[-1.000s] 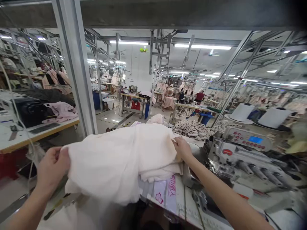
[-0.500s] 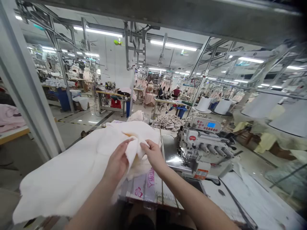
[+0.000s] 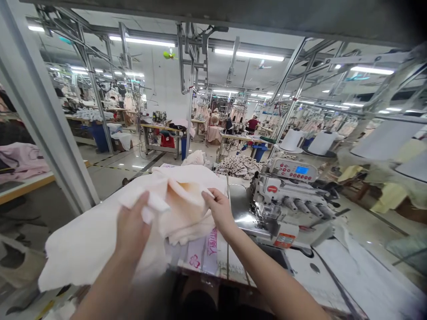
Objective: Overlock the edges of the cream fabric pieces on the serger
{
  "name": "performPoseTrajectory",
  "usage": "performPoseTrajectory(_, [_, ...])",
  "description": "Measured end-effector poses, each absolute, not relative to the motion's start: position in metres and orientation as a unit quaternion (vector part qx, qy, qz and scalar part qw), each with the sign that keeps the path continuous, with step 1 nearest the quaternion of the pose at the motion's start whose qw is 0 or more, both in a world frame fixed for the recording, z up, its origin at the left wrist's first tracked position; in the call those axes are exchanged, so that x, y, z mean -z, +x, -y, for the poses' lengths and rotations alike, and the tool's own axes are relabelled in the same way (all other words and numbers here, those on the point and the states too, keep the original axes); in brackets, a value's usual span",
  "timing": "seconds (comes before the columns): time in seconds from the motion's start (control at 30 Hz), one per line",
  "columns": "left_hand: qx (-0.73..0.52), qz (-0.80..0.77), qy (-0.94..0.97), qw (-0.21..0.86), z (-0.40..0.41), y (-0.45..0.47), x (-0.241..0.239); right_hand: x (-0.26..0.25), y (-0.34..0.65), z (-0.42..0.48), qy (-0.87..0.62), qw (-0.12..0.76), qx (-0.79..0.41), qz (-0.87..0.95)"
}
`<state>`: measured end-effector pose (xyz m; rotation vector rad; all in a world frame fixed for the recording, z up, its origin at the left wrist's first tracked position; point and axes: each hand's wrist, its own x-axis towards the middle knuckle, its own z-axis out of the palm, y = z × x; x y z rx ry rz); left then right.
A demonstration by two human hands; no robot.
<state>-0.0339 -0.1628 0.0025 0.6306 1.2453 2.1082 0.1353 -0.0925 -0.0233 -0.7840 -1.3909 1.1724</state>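
A large piece of white fabric (image 3: 100,231) spreads over the table's left side and hangs past its front edge. My left hand (image 3: 135,224), somewhat blurred, is closed on a folded edge of it. My right hand (image 3: 218,209) pinches another edge between thumb and fingers, close to the sewing machine's metal plate. Between the hands the cloth gapes, and a peach-tinted inner layer (image 3: 187,202) shows. To the right stands an overlock sewing machine (image 3: 287,195) with a lit blue display. Its needle area is apart from the fabric.
A spotted cloth heap (image 3: 238,166) lies behind the machine. White thread cones (image 3: 290,140) stand at the right. A metal post (image 3: 50,106) rises at the left. Printed plastic (image 3: 202,253) covers the table front. A person in a dark red top (image 3: 252,124) sits far back.
My left hand has moved left, away from the right hand, drawing its edge along. The fabric between them has opened, showing more of the peach layer. My right hand keeps its pinch.
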Motion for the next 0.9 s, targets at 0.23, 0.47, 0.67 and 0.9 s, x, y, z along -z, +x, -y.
performPoseTrajectory(0.23, [-0.559, -0.449, 0.681, 0.15, 0.119, -0.006, -0.016, 0.011, 0.132, 0.112, -0.32, 0.588, -0.499, 0.551])
performPoseTrajectory(0.47, [-0.643, -0.424, 0.523, 0.366, 0.131, 0.016, 0.027, 0.031, 0.133, 0.111, -0.293, 0.607, -0.547, 0.496])
performPoseTrajectory(0.67, [-0.617, -0.471, 0.579, 0.251, 0.13, 0.011, 0.026, 0.029, 0.13, 0.111, -0.264, 0.607, -0.61, 0.436])
performPoseTrajectory(0.9, [-0.573, -0.436, 0.693, -0.044, 0.144, 0.018, 0.027, 0.027, 0.134, 0.117, -0.26, 0.629, -0.633, 0.37])
